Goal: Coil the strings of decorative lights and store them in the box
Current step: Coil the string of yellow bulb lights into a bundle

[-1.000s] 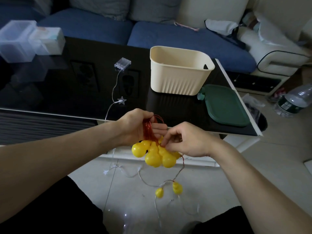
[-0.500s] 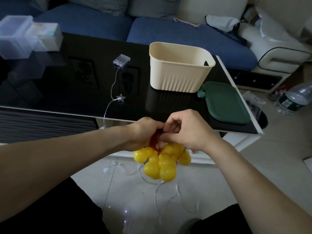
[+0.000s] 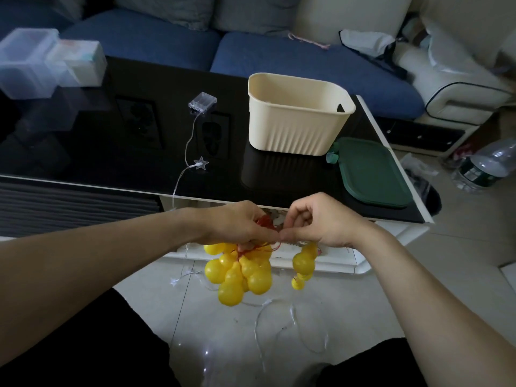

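Nearest, thin pale wire (image 3: 279,325) from a second light string loops loosely over the tiled floor (image 3: 418,275) between the person's knees. Above it the left hand (image 3: 237,223) grips a coil of red wire (image 3: 265,221), fingers curled round it, with a bunch of yellow gourd-shaped bulbs (image 3: 237,273) hanging just below. The right hand (image 3: 318,222) pinches the same red wire between thumb and forefinger, touching the left hand's fingertips; two more yellow bulbs (image 3: 303,262) dangle under it. Beyond the hands lies a black glass table (image 3: 83,141). On it, a clear star light (image 3: 201,163) sits near the front edge, its wire running to a clear battery case (image 3: 202,101) farther back. To the right stands the cream box (image 3: 296,118), open, with a green lid (image 3: 372,171) flat beside it. Clear plastic containers (image 3: 42,61) sit at the far left, before a blue sofa (image 3: 307,60).
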Action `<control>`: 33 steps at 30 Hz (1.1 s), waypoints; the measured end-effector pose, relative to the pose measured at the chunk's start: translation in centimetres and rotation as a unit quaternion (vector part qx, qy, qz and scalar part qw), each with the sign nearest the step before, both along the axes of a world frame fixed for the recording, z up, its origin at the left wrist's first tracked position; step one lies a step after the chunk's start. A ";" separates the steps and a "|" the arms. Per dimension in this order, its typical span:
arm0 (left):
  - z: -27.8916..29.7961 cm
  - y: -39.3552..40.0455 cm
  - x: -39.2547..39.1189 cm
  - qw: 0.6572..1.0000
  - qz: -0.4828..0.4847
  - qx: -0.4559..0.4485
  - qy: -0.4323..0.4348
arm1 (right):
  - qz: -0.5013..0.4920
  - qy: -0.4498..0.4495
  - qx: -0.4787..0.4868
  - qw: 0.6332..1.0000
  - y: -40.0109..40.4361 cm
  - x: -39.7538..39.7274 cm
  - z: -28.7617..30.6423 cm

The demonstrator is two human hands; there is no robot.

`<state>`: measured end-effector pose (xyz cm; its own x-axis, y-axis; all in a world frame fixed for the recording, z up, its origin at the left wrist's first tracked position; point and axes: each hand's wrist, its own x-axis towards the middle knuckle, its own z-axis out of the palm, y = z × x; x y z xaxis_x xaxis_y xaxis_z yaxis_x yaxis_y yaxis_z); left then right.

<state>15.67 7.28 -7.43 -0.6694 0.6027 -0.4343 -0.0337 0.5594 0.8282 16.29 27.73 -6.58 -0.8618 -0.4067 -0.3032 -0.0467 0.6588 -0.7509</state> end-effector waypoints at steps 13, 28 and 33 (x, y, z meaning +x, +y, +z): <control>-0.6 0.5 -0.2 0.944 0.138 0.201 -0.221 | -0.006 0.002 -0.097 0.995 -0.1 0.0 -0.7; -0.6 0.9 -0.5 0.886 0.189 0.317 -0.279 | -0.020 0.064 -0.069 0.995 -0.3 -0.5 -1.0; -0.5 0.7 -0.9 0.909 0.161 0.269 -0.276 | 0.001 0.044 -0.043 0.998 0.0 -0.3 -1.0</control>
<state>14.76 7.97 -7.95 -0.6185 0.6388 -0.4576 -0.6167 -0.0339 0.7864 16.00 27.71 -7.58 -0.8829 -0.4291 -0.1906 -0.1156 0.5921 -0.7976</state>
